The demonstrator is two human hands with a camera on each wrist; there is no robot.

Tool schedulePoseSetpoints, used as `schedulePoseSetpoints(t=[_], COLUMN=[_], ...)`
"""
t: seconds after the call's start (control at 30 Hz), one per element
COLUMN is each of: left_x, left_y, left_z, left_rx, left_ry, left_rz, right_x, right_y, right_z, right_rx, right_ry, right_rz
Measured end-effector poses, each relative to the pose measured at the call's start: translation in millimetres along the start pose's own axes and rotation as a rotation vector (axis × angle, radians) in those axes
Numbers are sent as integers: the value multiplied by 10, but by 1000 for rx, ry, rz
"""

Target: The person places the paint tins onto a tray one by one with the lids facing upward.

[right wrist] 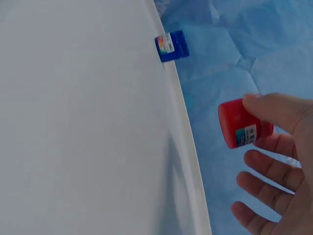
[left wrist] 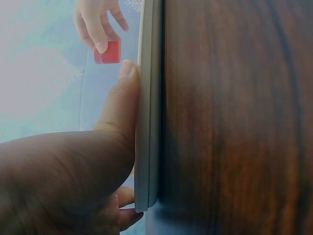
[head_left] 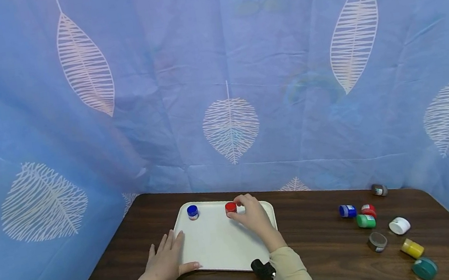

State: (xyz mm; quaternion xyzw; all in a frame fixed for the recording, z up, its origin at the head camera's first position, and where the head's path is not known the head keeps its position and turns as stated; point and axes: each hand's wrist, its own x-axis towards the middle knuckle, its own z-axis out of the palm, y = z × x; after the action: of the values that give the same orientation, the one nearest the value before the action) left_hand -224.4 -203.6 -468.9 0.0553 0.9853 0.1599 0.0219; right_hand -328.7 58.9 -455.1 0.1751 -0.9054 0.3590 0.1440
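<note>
My right hand (head_left: 254, 214) pinches a small red paint jar (right wrist: 238, 125) between thumb and index finger, with the other fingers spread loosely. In the right wrist view the jar shows apart from the rim of the white tray (head_left: 217, 244), toward its far right part. A blue paint jar (head_left: 192, 212) stands upright in the tray's far left corner. My left hand (head_left: 165, 259) lies at the tray's near left corner, its fingers spread along the left side. Its thumb (left wrist: 128, 93) rests along the near rim.
Right of the tray, several paint jars are scattered on the dark wooden table (head_left: 314, 228). Among them are a blue jar (head_left: 347, 211), a green jar (head_left: 366, 221), a white jar (head_left: 399, 225) and a yellow jar (head_left: 412, 248). A blue leaf-patterned cloth (head_left: 163, 134) hangs behind.
</note>
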Motion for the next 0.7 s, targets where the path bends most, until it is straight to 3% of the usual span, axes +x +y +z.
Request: schedulePoseSetpoints(t=[0.37,0.7], left_x=[17,24], left_y=[60,51], left_z=[-4,-3], left_rx=[3,16], left_ry=[-1,2], left_rz=[-8,-14], right_x=[104,209], right_y=[34,29], right_z=[281,434], right_rx=[151,119], right_ry=[31,10], right_rz=[118,152])
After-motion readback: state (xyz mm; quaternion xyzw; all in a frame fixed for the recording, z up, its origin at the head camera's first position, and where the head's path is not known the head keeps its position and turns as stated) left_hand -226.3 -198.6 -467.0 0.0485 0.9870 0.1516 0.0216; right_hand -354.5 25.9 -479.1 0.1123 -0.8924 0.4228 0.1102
